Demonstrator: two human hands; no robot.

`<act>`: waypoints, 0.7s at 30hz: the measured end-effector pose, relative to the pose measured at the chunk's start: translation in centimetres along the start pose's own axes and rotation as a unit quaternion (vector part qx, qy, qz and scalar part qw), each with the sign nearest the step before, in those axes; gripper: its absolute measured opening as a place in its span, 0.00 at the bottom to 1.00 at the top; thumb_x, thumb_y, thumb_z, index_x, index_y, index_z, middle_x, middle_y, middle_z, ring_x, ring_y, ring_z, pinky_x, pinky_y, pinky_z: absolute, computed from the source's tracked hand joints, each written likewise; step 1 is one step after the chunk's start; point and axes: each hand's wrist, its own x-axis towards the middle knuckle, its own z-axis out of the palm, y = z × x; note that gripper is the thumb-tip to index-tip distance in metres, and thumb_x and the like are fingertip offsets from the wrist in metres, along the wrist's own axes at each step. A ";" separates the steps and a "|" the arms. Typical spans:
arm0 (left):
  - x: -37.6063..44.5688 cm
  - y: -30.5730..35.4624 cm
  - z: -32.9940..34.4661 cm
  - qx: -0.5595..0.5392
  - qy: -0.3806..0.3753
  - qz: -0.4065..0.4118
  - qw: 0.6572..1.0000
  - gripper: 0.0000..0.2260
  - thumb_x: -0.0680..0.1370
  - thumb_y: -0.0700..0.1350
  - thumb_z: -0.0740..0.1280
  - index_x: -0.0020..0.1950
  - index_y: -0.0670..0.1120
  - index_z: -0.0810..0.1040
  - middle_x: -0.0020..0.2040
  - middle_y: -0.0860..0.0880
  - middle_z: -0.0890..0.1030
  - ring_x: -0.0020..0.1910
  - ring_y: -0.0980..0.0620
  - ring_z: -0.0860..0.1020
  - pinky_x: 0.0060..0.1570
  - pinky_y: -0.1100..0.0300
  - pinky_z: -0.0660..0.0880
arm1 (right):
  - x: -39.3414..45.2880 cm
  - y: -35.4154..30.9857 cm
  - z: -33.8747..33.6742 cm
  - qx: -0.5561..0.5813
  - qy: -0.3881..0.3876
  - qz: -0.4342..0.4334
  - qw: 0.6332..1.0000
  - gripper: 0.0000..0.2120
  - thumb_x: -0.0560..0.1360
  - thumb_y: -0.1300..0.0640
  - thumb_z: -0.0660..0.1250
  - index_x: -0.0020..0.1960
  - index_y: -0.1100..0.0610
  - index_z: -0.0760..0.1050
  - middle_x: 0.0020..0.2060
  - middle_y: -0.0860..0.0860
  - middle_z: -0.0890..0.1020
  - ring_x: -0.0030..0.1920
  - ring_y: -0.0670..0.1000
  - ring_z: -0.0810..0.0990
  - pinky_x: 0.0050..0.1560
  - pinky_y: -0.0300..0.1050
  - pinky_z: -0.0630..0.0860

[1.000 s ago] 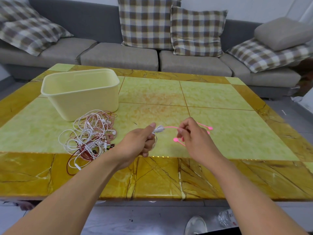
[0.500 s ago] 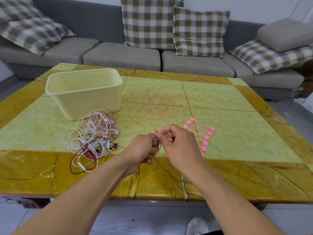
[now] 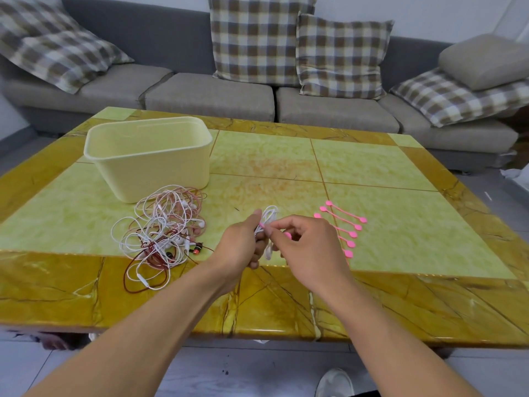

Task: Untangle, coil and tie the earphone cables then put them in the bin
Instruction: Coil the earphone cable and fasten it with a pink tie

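Note:
My left hand [image 3: 243, 242] grips a small coil of white earphone cable [image 3: 269, 217] above the table's near middle. Close against it, my right hand [image 3: 307, 242] pinches a pink cable tie [image 3: 287, 235] at the coil. A tangle of white, pink and dark red earphone cables [image 3: 163, 233] lies on the table to the left of my hands. Behind that tangle stands the cream plastic bin [image 3: 148, 159], which looks empty. Several pink ties [image 3: 345, 224] lie in a row to the right of my right hand.
The green and amber marble table [image 3: 400, 247] fills most of the view. A grey sofa [image 3: 206, 96] with checked cushions runs along its far side. A shoe [image 3: 333, 382] shows on the floor below the near edge.
My right hand has come from the row of ties over to my left hand, bringing one pink tie to the white coil. The camera has shifted slightly.

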 end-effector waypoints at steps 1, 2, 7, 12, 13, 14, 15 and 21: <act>0.1 0.1 -0.2 0.001 0.005 0.006 1.000 0.22 0.85 0.56 0.56 0.34 0.48 0.65 0.26 0.51 0.60 0.27 0.52 0.56 0.31 0.56 0.57 | -0.1 -0.2 -0.2 0.021 -0.014 0.011 1.000 0.06 0.77 0.54 0.73 0.43 0.45 0.85 0.32 0.46 0.85 0.31 0.50 0.82 0.34 0.48 0.80; 0.3 0.2 -0.4 0.003 0.007 0.012 1.000 0.22 0.85 0.56 0.57 0.34 0.47 0.65 0.26 0.51 0.60 0.27 0.52 0.56 0.32 0.56 0.57 | -0.2 -0.2 -0.3 0.043 -0.027 0.025 0.998 0.07 0.78 0.55 0.73 0.44 0.45 0.85 0.34 0.46 0.86 0.33 0.50 0.83 0.36 0.50 0.82; 0.2 0.5 -0.9 0.024 -0.017 0.025 0.999 0.22 0.85 0.56 0.56 0.34 0.48 0.63 0.26 0.51 0.60 0.27 0.51 0.56 0.32 0.57 0.58 | -0.4 0.2 -1.2 0.077 -0.084 0.090 0.989 0.03 0.77 0.55 0.74 0.45 0.51 0.86 0.38 0.46 0.87 0.39 0.45 0.84 0.40 0.44 0.80; 0.0 1.1 -1.5 0.088 -0.062 0.029 0.994 0.23 0.85 0.56 0.57 0.34 0.47 0.63 0.27 0.50 0.60 0.27 0.50 0.56 0.33 0.56 0.59 | 0.2 0.8 -1.7 -0.055 -0.023 0.030 0.998 0.10 0.66 0.45 0.81 0.41 0.45 0.81 0.43 0.40 0.82 0.44 0.42 0.77 0.43 0.40 0.71; -0.2 1.1 -1.4 0.099 -0.068 0.026 0.992 0.22 0.85 0.56 0.57 0.34 0.46 0.65 0.26 0.51 0.61 0.27 0.51 0.57 0.34 0.56 0.60 | 0.3 0.9 -1.8 -0.057 -0.025 0.015 0.998 0.15 0.65 0.45 0.82 0.45 0.44 0.78 0.46 0.40 0.81 0.49 0.40 0.77 0.47 0.39 0.72; -0.3 1.1 -1.4 0.109 -0.073 0.022 0.991 0.22 0.85 0.56 0.57 0.35 0.46 0.67 0.26 0.51 0.62 0.27 0.51 0.57 0.34 0.56 0.60 | 0.4 1.0 -2.0 -0.041 -0.040 0.006 0.998 0.19 0.64 0.46 0.83 0.48 0.44 0.76 0.49 0.39 0.81 0.53 0.39 0.77 0.52 0.40 0.75; -0.4 1.1 -1.4 0.118 -0.078 0.021 0.990 0.21 0.85 0.56 0.58 0.36 0.45 0.69 0.26 0.52 0.63 0.27 0.51 0.58 0.34 0.55 0.61 | 0.5 1.1 -2.1 -0.019 -0.066 0.002 0.998 0.22 0.64 0.47 0.83 0.52 0.43 0.74 0.51 0.39 0.81 0.55 0.38 0.78 0.56 0.42 0.76; -0.7 1.0 -1.4 0.153 -0.130 0.021 0.980 0.20 0.85 0.56 0.57 0.49 0.41 0.79 0.28 0.51 0.63 0.28 0.52 0.60 0.33 0.57 0.62 | 0.7 1.9 -2.2 0.063 -0.156 -0.004 0.986 0.33 0.66 0.55 0.83 0.63 0.43 0.69 0.50 0.46 0.86 0.53 0.47 0.84 0.61 0.54 0.80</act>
